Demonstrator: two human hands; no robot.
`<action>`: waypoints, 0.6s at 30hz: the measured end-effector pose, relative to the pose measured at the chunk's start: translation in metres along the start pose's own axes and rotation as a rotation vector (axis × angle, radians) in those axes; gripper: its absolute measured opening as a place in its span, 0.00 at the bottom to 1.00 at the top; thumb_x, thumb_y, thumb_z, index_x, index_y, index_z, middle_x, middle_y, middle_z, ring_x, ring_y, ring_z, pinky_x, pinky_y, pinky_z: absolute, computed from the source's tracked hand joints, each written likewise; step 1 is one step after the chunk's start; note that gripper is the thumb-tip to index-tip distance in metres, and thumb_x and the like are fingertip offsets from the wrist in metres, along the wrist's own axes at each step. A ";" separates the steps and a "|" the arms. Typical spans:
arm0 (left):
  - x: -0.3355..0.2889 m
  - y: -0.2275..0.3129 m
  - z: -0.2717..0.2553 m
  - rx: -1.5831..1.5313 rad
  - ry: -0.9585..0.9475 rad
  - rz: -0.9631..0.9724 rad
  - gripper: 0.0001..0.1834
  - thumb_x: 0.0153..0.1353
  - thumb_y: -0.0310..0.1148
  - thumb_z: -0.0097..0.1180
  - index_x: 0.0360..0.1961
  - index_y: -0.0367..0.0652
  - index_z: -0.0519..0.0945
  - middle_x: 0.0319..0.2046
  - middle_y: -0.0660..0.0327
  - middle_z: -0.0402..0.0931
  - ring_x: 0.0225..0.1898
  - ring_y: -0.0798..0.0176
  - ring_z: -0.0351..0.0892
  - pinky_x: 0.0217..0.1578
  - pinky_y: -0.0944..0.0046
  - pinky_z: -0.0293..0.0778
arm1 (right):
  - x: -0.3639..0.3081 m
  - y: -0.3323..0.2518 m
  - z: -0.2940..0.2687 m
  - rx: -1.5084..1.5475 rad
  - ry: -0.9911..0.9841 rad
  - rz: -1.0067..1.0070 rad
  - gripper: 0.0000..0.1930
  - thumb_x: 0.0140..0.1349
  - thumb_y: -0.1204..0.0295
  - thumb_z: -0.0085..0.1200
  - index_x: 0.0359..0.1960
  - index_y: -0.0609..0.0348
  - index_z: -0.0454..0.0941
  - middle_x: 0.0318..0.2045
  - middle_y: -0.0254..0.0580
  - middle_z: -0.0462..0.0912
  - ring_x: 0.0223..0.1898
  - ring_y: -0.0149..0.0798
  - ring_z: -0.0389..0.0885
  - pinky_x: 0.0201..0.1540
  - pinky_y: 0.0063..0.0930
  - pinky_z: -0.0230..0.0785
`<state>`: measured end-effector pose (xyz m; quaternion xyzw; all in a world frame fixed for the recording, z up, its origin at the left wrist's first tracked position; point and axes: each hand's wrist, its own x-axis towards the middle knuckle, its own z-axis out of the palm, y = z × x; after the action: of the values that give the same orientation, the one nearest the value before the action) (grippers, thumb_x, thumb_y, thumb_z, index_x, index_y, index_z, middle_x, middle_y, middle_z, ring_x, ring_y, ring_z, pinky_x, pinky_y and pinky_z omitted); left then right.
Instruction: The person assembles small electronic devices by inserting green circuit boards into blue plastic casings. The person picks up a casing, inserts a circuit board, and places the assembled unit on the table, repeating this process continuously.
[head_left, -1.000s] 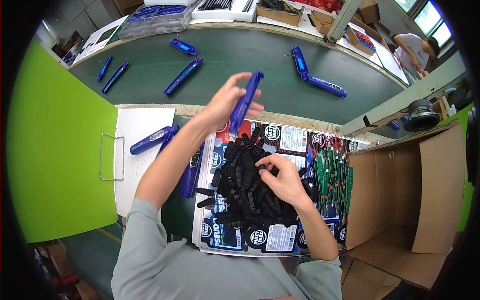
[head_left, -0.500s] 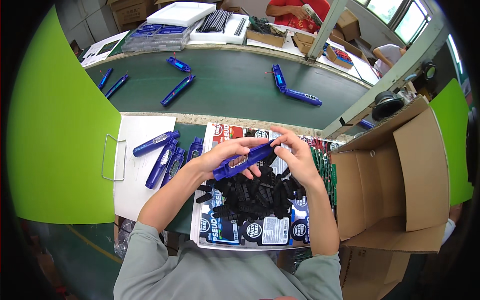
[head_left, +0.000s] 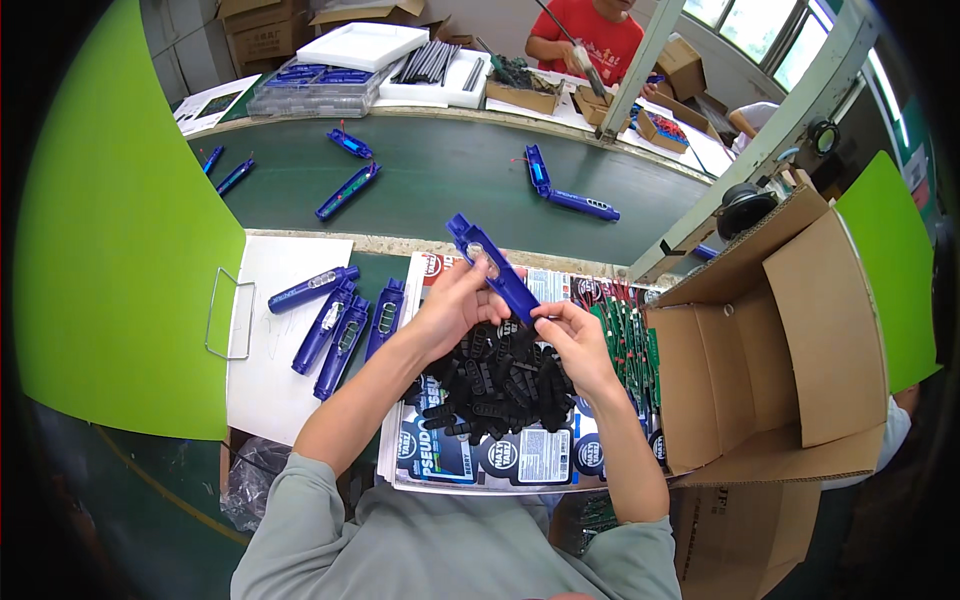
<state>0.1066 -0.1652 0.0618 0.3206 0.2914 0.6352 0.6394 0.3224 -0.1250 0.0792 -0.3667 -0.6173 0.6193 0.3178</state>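
Observation:
Above a printed sheet stack, a blue plastic half-shell casing (head_left: 514, 289) is held tilted, its far end up and to the left. My left hand (head_left: 462, 305) is closed round its middle, thumb by the clear window piece in the shell. My right hand (head_left: 574, 340) pinches the near end of the casing between thumb and fingers; whether a small part is also in that pinch is hidden. Below both hands lies a heap of black rubber button strips (head_left: 508, 388). Several similar blue casings (head_left: 343, 345) rest to the left of my left forearm.
Green circuit boards with wires (head_left: 628, 350) lie right of the heap, beside an open cardboard box (head_left: 745, 365). Across the far side runs a green conveyor belt (head_left: 430, 180) carrying blue casings. A green panel (head_left: 130, 250) stands at left. A person in red (head_left: 600, 45) works beyond the belt.
The casing has swung round, so its far end now points up and left instead of up and right. My right hand has come down to its near end.

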 end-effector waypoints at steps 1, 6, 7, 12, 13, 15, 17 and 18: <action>0.001 -0.004 -0.002 0.112 0.014 -0.001 0.37 0.74 0.63 0.39 0.65 0.40 0.67 0.57 0.48 0.78 0.31 0.66 0.81 0.34 0.67 0.78 | -0.003 -0.002 -0.003 -0.021 0.002 -0.012 0.09 0.67 0.78 0.57 0.47 0.67 0.81 0.39 0.38 0.84 0.41 0.28 0.82 0.47 0.23 0.74; -0.006 -0.007 -0.002 0.355 -0.038 -0.084 0.32 0.75 0.61 0.42 0.55 0.40 0.78 0.45 0.57 0.84 0.32 0.75 0.78 0.36 0.71 0.74 | -0.003 -0.036 -0.013 -0.027 0.164 -0.209 0.11 0.66 0.82 0.58 0.50 0.70 0.80 0.41 0.36 0.82 0.40 0.25 0.79 0.47 0.20 0.73; -0.007 -0.010 0.002 0.314 -0.023 -0.077 0.33 0.75 0.61 0.42 0.55 0.39 0.77 0.44 0.57 0.84 0.34 0.73 0.79 0.37 0.70 0.75 | -0.002 -0.046 -0.007 -0.007 0.192 -0.275 0.12 0.66 0.82 0.59 0.50 0.69 0.79 0.38 0.36 0.83 0.39 0.25 0.80 0.46 0.19 0.74; -0.010 -0.021 0.024 0.123 0.001 -0.085 0.32 0.76 0.60 0.40 0.55 0.39 0.76 0.38 0.59 0.80 0.40 0.65 0.82 0.44 0.61 0.80 | 0.008 -0.054 0.016 -0.386 0.247 -0.385 0.07 0.60 0.78 0.64 0.39 0.66 0.83 0.34 0.41 0.85 0.31 0.28 0.81 0.37 0.24 0.74; -0.013 -0.019 0.026 0.094 0.009 -0.094 0.31 0.76 0.58 0.39 0.54 0.39 0.76 0.37 0.59 0.79 0.40 0.65 0.82 0.44 0.59 0.80 | 0.007 -0.063 0.022 -0.519 0.259 -0.385 0.07 0.58 0.77 0.64 0.37 0.65 0.84 0.34 0.43 0.84 0.30 0.30 0.81 0.36 0.27 0.73; -0.014 -0.016 0.025 0.110 -0.021 -0.128 0.28 0.77 0.57 0.40 0.51 0.40 0.75 0.34 0.61 0.79 0.35 0.67 0.81 0.39 0.63 0.80 | 0.012 -0.062 0.029 -0.616 0.305 -0.523 0.07 0.57 0.78 0.65 0.37 0.64 0.84 0.33 0.45 0.82 0.32 0.36 0.80 0.36 0.32 0.72; -0.013 -0.017 0.025 0.131 -0.036 -0.114 0.28 0.77 0.57 0.40 0.51 0.40 0.75 0.33 0.61 0.79 0.33 0.69 0.80 0.37 0.66 0.80 | 0.014 -0.059 0.033 -0.695 0.343 -0.604 0.07 0.56 0.78 0.65 0.37 0.63 0.84 0.33 0.45 0.79 0.34 0.41 0.79 0.36 0.36 0.71; -0.015 -0.016 0.027 0.140 -0.022 -0.113 0.27 0.77 0.56 0.40 0.52 0.41 0.74 0.32 0.62 0.79 0.31 0.72 0.79 0.34 0.69 0.80 | 0.014 -0.055 0.033 -0.724 0.354 -0.615 0.07 0.56 0.78 0.65 0.37 0.63 0.84 0.33 0.45 0.78 0.35 0.43 0.79 0.37 0.37 0.70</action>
<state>0.1375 -0.1812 0.0658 0.3546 0.3458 0.5726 0.6533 0.2835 -0.1288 0.1320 -0.3541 -0.8086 0.1717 0.4374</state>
